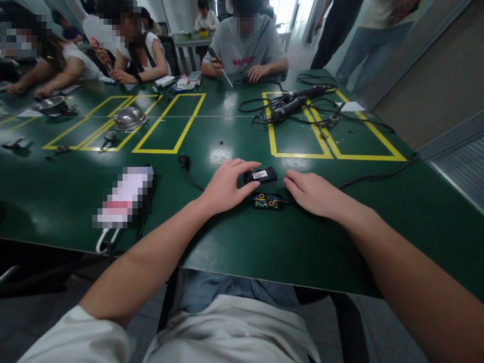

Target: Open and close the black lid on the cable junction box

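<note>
My left hand point(223, 187) has its thumb and fingers around the left end of a black plastic cover point(261, 174) that bears a white label. Just below the cover lies an open black casing with a circuit board point(267, 201) in it; copper-coloured ring coils and wires show on the board. My right hand point(313, 194) is closed to the right of the casing, its fingers curled down. A black cable runs from the casing under this hand, and what the fingers hold is hidden. A black plug point(184, 161) on a cord lies beyond my left hand.
A phone point(126, 196) on a stand is at the left. Metal bowls point(130, 118) sit farther back. Black power tools with tangled cords point(289, 107) lie at back right among yellow tape outlines. Across the table, a person point(245, 50) holds a screwdriver; others sit at left.
</note>
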`<state>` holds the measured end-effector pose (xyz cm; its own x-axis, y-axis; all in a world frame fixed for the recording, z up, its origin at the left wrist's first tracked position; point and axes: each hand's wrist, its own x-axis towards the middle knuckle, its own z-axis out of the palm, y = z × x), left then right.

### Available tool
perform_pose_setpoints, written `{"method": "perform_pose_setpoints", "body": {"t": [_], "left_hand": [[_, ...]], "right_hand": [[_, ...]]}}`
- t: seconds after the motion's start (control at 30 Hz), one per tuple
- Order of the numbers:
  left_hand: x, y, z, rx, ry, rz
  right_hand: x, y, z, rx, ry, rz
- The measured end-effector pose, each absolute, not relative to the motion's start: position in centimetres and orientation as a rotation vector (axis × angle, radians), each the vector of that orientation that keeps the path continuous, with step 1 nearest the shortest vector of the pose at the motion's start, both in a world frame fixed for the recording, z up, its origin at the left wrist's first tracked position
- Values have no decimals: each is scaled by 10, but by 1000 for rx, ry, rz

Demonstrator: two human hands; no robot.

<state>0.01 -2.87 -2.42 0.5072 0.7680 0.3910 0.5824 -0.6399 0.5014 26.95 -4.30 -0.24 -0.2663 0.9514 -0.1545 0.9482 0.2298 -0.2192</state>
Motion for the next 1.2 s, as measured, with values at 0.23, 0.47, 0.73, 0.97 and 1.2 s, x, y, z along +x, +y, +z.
{"method": "perform_pose_setpoints", "body": {"t": [0.23, 0.47, 0.73, 0.97, 1.2], "left_hand": [[7, -43, -16, 2587, 828, 573], [10, -43, -15, 2589, 864, 453], [14, -44, -17, 2586, 893, 431], [16, -45, -17, 2503, 931, 443], [15, -43, -21, 2451, 941, 470]], "right_hand": [[272, -40, -4, -1818, -2412, 586], [265, -44, -6, -1842, -2581, 377], [262, -46, -3, -1874, -2640, 314], [264, -46, -6, -1857, -2605, 328], [264, -47, -4, -1785, -2609, 375]]}}
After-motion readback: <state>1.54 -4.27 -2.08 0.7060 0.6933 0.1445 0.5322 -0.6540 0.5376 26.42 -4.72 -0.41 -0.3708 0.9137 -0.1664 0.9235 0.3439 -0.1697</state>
